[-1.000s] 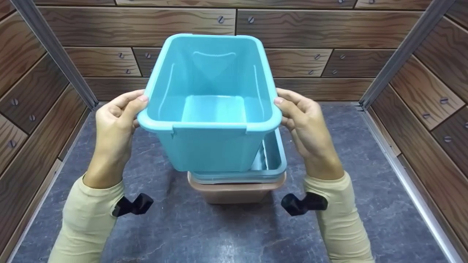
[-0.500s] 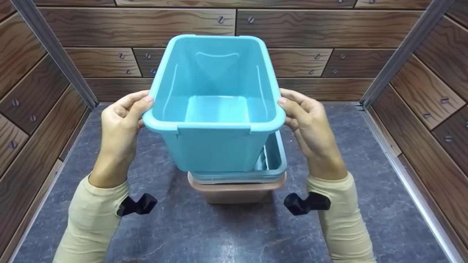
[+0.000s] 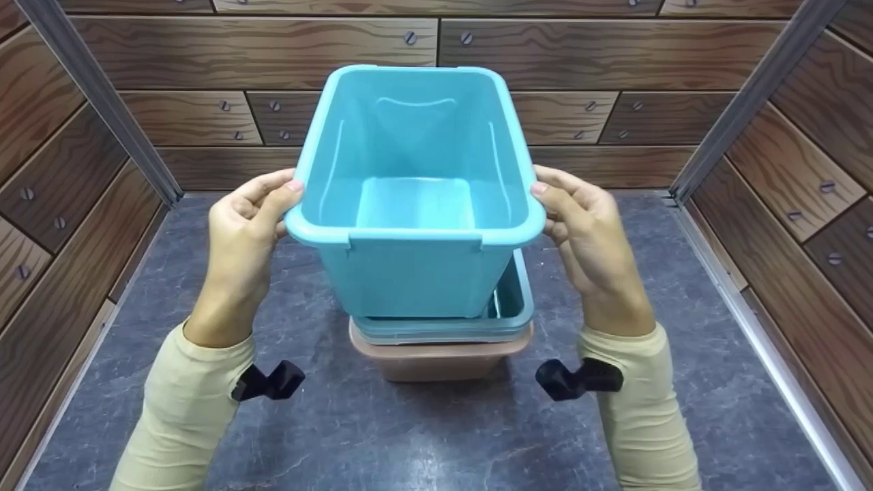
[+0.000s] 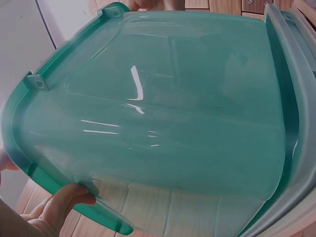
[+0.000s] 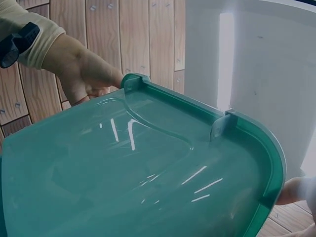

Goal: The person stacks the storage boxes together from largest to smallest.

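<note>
In the head view a turquoise plastic storage bin (image 3: 416, 279) is held over a stack, its opening tilted toward me. My left hand (image 3: 239, 235) pinches its left rim, thumb on top and fingers beneath. The right hand (image 3: 590, 235) grips the opposite rim in the same manner. Below sits a darker blue bin (image 3: 515, 317), nested in a brownish-pink bin (image 3: 440, 368) on the floor. In the left wrist view the held bin's base lies close to the rim of the lower bin (image 4: 306, 113); whether they touch I cannot tell.
A dark grey marbled floor (image 3: 327, 423) surrounds the stack. Wood-patterned walls (image 3: 259, 51) stand at the back and both sides, with metal posts (image 3: 757, 99) at the corners. Small black devices (image 3: 580, 378) are attached at both wrists.
Both hands have shifted the turquoise bin slightly to the right, more squarely over the stack. Their hold on the rim looks the same, and the two lower bins have stayed put.
</note>
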### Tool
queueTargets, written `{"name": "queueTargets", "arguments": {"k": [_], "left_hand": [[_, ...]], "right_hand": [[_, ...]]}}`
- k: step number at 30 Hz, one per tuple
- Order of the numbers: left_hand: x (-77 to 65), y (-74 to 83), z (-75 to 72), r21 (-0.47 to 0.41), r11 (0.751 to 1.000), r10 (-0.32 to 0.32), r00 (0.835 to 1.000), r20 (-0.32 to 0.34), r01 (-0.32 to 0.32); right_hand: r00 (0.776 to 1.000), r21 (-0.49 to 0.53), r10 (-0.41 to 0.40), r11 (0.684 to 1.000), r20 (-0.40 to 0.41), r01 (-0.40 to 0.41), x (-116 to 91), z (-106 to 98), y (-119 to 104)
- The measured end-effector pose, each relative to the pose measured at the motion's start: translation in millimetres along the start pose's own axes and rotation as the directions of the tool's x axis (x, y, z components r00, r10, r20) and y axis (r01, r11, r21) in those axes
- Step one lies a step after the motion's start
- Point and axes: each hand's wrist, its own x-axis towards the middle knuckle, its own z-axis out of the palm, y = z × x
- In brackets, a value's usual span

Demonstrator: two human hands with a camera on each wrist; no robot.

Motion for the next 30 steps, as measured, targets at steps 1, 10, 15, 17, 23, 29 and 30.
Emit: {"name": "queueTargets", "arguments": {"k": [1, 10, 15, 17, 23, 29, 30], "left_hand": [[-0.1, -0.1, 0.4, 0.003, 1.000, 0.001, 1.000, 0.002, -0.001], [0.7, -1.5, 4.7, -0.003, 1.000, -0.003, 1.000, 0.006, 0.003], [2.2, -5.1, 7.6, -0.016, 1.000, -0.013, 1.000, 0.010, 0.013], [2.4, -6.4, 8.5, -0.015, 1.000, -0.023, 1.000, 0.018, 0.023], [3.1, -8.9, 11.1, 0.010, 0.999, -0.041, 0.999, 0.024, 0.041], [2.9, -9.7, 14.6, 0.007, 0.999, -0.054, 0.998, 0.031, 0.054], [3.3, -10.6, 15.0, 0.007, 0.998, -0.058, 0.998, 0.029, 0.057]], "right_hand": [[1.000, 0.000, 0.000, 1.000, -0.002, 0.000, 0.0, -0.4, -0.2], [1.000, -0.005, -0.004, 1.000, -0.011, 0.004, -0.8, -3.6, -2.3], [1.000, 0.006, -0.006, 1.000, -0.011, 0.006, -1.0, -7.4, -3.1], [1.000, 0.009, -0.008, 1.000, -0.013, 0.008, -0.5, -9.1, -3.0], [1.000, -0.009, 0.001, 1.000, -0.021, -0.001, 0.6, -11.6, -3.4], [1.000, -0.002, 0.010, 1.000, -0.018, -0.010, 0.9, -15.1, -3.2], [1.000, 0.000, 0.010, 1.000, -0.015, -0.010, 0.9, -15.9, -3.2]]}}
